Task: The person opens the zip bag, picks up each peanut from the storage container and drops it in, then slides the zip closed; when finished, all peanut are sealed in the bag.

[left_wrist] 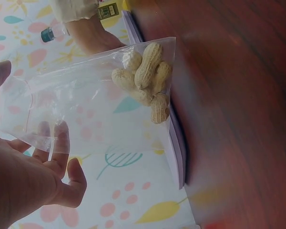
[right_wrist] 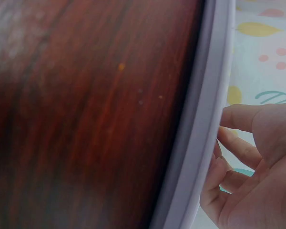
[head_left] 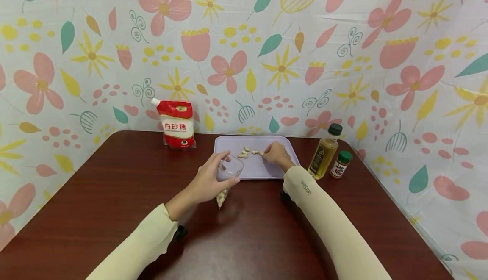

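Observation:
A clear plastic bag (head_left: 231, 168) is held upright by its top in my left hand (head_left: 207, 175), thumb and fingers spread at its open mouth. Several unshelled peanuts (left_wrist: 148, 66) lie at the bottom of the bag, plain in the left wrist view. My right hand (head_left: 277, 154) reaches over the lilac tray (head_left: 259, 172), its fingertips pinching a peanut (head_left: 261, 153) at the tray's middle. To the left of those fingers, several more peanuts (head_left: 243, 156) lie loose on the tray. In the right wrist view the tray's rim hides the fingertips.
A red and white sugar pouch (head_left: 177, 124) stands at the back left of the dark wooden table (head_left: 114, 178). Right of the tray are an oil bottle (head_left: 324, 153) and a small green-capped jar (head_left: 340, 165). A flower-patterned curtain (head_left: 228, 72) hangs behind.

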The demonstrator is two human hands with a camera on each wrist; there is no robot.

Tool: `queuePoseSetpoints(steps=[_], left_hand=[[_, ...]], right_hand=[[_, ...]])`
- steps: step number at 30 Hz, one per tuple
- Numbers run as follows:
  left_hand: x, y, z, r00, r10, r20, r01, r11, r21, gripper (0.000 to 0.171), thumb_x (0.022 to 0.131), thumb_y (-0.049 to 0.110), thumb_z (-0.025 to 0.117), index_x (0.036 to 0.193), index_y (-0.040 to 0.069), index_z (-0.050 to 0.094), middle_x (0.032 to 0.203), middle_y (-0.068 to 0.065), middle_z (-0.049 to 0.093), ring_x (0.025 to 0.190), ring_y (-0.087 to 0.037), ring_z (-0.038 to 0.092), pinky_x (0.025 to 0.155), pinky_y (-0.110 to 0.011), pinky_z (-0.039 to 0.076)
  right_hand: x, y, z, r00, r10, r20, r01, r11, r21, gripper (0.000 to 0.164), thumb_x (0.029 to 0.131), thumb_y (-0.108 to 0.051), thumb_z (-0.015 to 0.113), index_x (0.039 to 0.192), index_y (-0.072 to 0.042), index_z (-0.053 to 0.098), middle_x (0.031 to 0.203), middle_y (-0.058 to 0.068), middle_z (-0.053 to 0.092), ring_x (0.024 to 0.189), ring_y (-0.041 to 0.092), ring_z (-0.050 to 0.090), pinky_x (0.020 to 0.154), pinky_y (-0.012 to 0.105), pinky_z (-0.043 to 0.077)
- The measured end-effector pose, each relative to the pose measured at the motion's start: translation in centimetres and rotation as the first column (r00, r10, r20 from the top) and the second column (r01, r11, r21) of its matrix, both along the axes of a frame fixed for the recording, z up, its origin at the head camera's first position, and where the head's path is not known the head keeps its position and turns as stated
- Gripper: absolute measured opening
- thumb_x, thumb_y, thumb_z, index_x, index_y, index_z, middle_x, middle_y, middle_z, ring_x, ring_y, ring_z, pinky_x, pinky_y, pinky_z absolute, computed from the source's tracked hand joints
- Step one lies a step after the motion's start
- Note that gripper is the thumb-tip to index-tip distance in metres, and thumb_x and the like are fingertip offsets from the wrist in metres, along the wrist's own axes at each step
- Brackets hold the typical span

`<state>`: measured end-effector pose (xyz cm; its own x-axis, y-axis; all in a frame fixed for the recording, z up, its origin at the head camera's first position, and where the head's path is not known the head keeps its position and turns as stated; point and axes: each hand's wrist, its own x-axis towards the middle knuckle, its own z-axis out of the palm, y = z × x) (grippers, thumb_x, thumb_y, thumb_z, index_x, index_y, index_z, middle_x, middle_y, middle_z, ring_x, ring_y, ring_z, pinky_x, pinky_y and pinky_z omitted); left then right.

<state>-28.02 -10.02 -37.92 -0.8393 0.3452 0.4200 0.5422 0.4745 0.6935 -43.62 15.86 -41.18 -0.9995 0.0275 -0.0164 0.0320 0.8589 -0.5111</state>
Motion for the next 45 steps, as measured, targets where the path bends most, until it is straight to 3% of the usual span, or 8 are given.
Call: queuePoseSetpoints(steps=[6, 12, 17, 22, 28, 35, 41, 45], left_hand=[[0.0, 0.1, -0.1, 1.0, -0.01, 0.001, 0.01, 1.0, -0.004, 0.075, 0.086, 0.033, 0.078, 0.146, 0.007, 0.042, 0.129, -0.006, 0.053, 0.121, -0.033, 0.052, 0.094, -0.061, 0.03], [0.1, 0.2, 0.1, 1.0, -0.003, 0.004, 0.003, 1.0, -0.014, 0.075, 0.086, 0.033, 0.078, 0.146, 0.007, 0.042, 0.129, -0.005, 0.054, 0.12, -0.03, 0.053, 0.093, -0.06, 0.031], [0.2, 0.3, 0.1, 1.0, 0.003, 0.007, -0.003, 1.0, -0.015, 0.074, 0.086, 0.032, 0.078, 0.147, 0.007, 0.042, 0.128, -0.005, 0.055, 0.117, -0.028, 0.054, 0.092, -0.06, 0.032], [0.2, 0.4, 0.0, 1.0, -0.006, 0.019, 0.007, 1.0, -0.015, 0.075, 0.086, 0.033, 0.078, 0.147, 0.007, 0.042, 0.129, -0.006, 0.054, 0.119, -0.03, 0.053, 0.094, -0.06, 0.03], [0.1, 0.5, 0.0, 1.0, 0.003, 0.001, -0.003, 1.0, -0.013, 0.075, 0.085, 0.033, 0.079, 0.146, 0.007, 0.043, 0.128, -0.005, 0.054, 0.115, -0.023, 0.053, 0.091, -0.058, 0.031], [0.2, 0.6, 0.2, 1.0, -0.003, 0.005, 0.003, 1.0, -0.014, 0.075, 0.087, 0.033, 0.077, 0.147, 0.006, 0.042, 0.13, -0.006, 0.053, 0.115, -0.023, 0.052, 0.09, -0.057, 0.031], [0.4, 0.6, 0.3, 1.0, -0.005, 0.006, 0.005, 1.0, -0.013, 0.074, 0.088, 0.034, 0.076, 0.147, 0.006, 0.041, 0.13, -0.006, 0.053, 0.115, -0.023, 0.053, 0.089, -0.057, 0.031], [0.4, 0.7, 0.3, 1.0, -0.014, 0.006, 0.014, 1.0, -0.002, 0.074, 0.088, 0.033, 0.076, 0.147, 0.006, 0.041, 0.13, -0.007, 0.053, 0.116, -0.023, 0.052, 0.09, -0.058, 0.031]], right_hand=[[0.5, 0.6, 0.3, 0.998, 0.047, -0.039, -0.049, 0.998, -0.033, 0.021, 0.087, -0.022, 0.072, 0.099, -0.006, 0.077, 0.094, 0.008, 0.073, 0.08, 0.022, 0.065, 0.067, 0.035, 0.051], [1.5, 0.9, 1.7, 0.976, 0.165, -0.143, -0.178, 0.981, -0.078, 0.018, 0.088, -0.012, 0.07, 0.1, 0.0, 0.076, 0.097, 0.014, 0.073, 0.085, 0.025, 0.068, 0.075, 0.038, 0.054], [3.2, 0.2, 3.1, 0.942, 0.251, -0.223, -0.279, 0.955, -0.104, 0.014, 0.087, -0.013, 0.074, 0.095, -0.002, 0.076, 0.092, 0.011, 0.074, 0.085, 0.025, 0.069, 0.076, 0.039, 0.054], [5.6, -0.7, 4.4, 0.925, 0.271, -0.268, -0.319, 0.936, -0.151, 0.014, 0.087, -0.021, 0.076, 0.094, -0.008, 0.077, 0.09, 0.006, 0.074, 0.083, 0.022, 0.067, 0.071, 0.037, 0.053], [8.7, -1.7, 6.8, 0.901, 0.321, -0.293, -0.401, 0.873, -0.278, 0.015, 0.087, -0.02, 0.076, 0.097, -0.008, 0.078, 0.093, 0.005, 0.073, 0.083, 0.022, 0.067, 0.069, 0.034, 0.052], [11.9, -2.8, 9.3, 0.861, 0.399, -0.316, -0.495, 0.801, -0.336, 0.016, 0.088, -0.024, 0.076, 0.098, -0.012, 0.077, 0.095, 0.003, 0.071, 0.075, 0.017, 0.069, 0.07, 0.036, 0.054], [13.4, -3.9, 10.2, 0.811, 0.481, -0.332, -0.577, 0.749, -0.324, 0.015, 0.089, -0.018, 0.075, 0.099, -0.008, 0.076, 0.093, 0.004, 0.071, 0.079, 0.021, 0.069, 0.072, 0.036, 0.055], [13.7, -4.3, 10.4, 0.792, 0.501, -0.348, -0.601, 0.74, -0.302, 0.015, 0.089, -0.013, 0.074, 0.101, -0.005, 0.076, 0.094, 0.004, 0.072, 0.082, 0.022, 0.068, 0.072, 0.035, 0.055]])
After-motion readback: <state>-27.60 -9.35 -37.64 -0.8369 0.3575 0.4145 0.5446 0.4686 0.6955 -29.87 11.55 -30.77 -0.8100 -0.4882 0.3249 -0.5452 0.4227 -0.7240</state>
